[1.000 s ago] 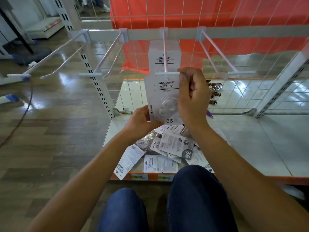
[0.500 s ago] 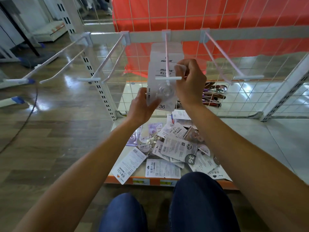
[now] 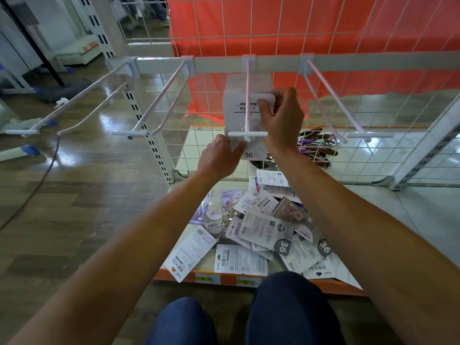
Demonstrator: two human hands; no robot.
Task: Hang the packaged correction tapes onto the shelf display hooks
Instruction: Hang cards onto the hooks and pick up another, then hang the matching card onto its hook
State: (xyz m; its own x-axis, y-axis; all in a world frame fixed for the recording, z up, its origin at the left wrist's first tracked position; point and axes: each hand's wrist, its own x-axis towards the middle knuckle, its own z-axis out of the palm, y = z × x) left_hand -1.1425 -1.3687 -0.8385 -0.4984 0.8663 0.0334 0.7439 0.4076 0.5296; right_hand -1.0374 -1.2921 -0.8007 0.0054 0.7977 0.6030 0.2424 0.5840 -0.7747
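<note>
A white correction tape pack (image 3: pixel 239 108) marked "36" hangs on the middle display hook (image 3: pixel 247 100), in front of other packs further back on the same hook. My right hand (image 3: pixel 281 120) pinches the pack's top right edge beside the hook rod. Below it, my left hand (image 3: pixel 220 158) holds the pack's lower left corner. The hook's white cross tip (image 3: pixel 247 133) sits in front of the pack. Several more packs lie in a loose pile (image 3: pixel 258 232) on the shelf base between my arms.
Bare hooks stick out to the left (image 3: pixel 149 115) and right (image 3: pixel 331 105) from the white rail (image 3: pixel 373 63). A wire grid with an orange sheet (image 3: pixel 298 26) stands behind. Pens and tools (image 3: pixel 316 148) lie beyond the grid. My knees (image 3: pixel 249 314) are at the shelf's orange front edge.
The pack has slid from the hook's tip back along the rod. Both hands moved up and away from me with it. The view has tilted down.
</note>
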